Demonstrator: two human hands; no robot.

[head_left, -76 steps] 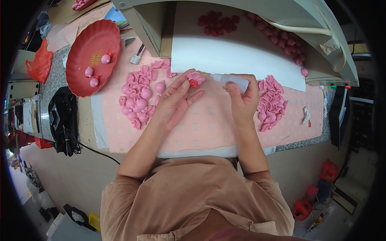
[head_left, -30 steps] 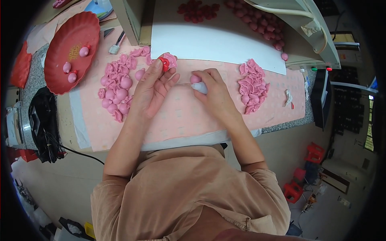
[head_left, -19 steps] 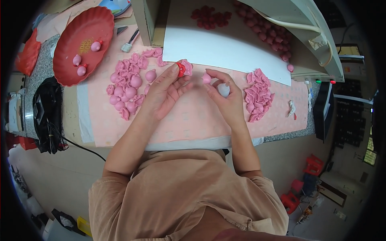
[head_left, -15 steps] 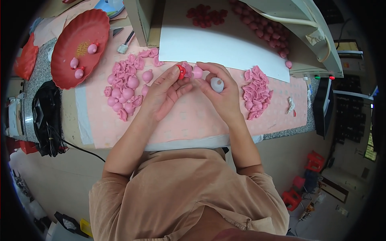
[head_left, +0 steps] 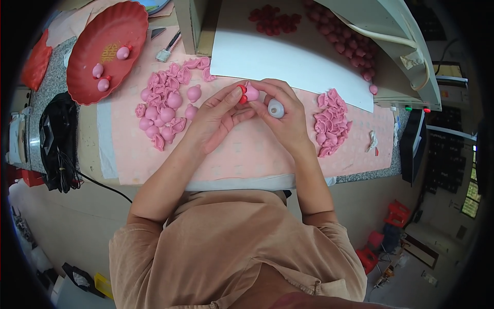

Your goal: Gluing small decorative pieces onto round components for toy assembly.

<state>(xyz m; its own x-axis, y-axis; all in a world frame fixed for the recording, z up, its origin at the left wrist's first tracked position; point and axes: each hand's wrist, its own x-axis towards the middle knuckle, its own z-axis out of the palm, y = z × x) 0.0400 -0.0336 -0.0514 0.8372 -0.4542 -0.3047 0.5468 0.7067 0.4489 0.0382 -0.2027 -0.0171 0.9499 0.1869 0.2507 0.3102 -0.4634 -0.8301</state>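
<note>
In front of me my hands meet over the pink cloth. Between the thumb and fingertips of my left hand [head_left: 218,116] is a small glossy red piece [head_left: 242,95]. A smooth pink rounded piece [head_left: 252,92] touches it, pinched by my right hand [head_left: 287,116]. A bit of pink frill shows above the two pieces. My right hand also keeps a small whitish squeeze bottle [head_left: 276,108] in its curled fingers, tip toward me. To the left lies a pile of frilled pink pieces [head_left: 170,82] and pink balls [head_left: 165,115]; more frilled pieces [head_left: 332,123] are heaped right.
A red scalloped tray [head_left: 85,56] at far left bears 3 pink-and-red pieces. Behind my hands, white paper [head_left: 257,59] lies inside a box-like housing [head_left: 411,38] with rows of red and pink pieces. A brush [head_left: 169,47] and black bag [head_left: 57,144] are left.
The pink rounded piece and the red piece have come together between my fingertips; the pink frill between them is now mostly hidden. The view has shifted slightly.
</note>
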